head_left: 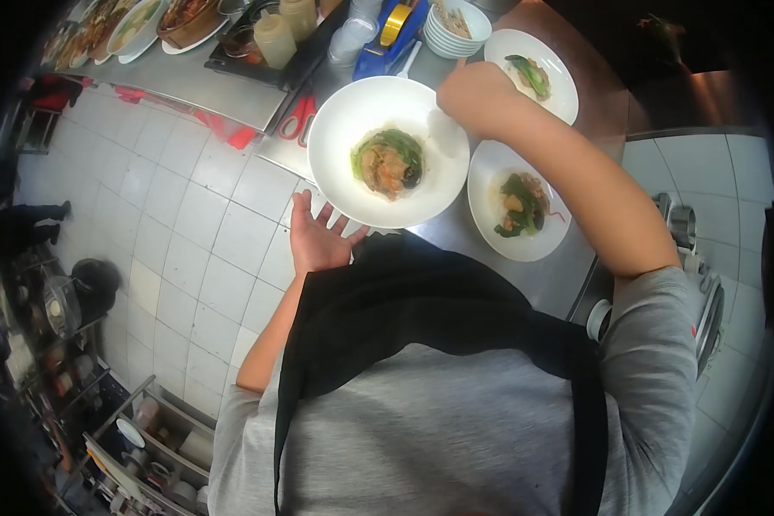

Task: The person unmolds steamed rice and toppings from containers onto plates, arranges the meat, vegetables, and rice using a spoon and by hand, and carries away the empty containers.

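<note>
A wide white plate (331, 155) holds leafy greens topped with brown pieces of food (389, 165). My left hand (321, 239) is palm up at its lower left edge, fingers spread, the tips close to or under the rim. Over the plate's upper right edge is my right hand (480, 99), bent at the wrist, its fingers hidden from view. A pale, blurred shape (445, 136) lies just below that hand, over the plate. Two more white plates of greens stand to the right, one beside the held-out forearm (490, 228) and one beyond it (559, 64).
Stacked bowls (443, 41), a blue tape dispenser (380, 60), squeeze bottles (273, 41) and red scissors (292, 127) are on the steel counter. Filled dishes (138, 30) line the upper left. Below left stands a shelf rack (159, 430). Part of another person's legs (39, 215) shows at far left.
</note>
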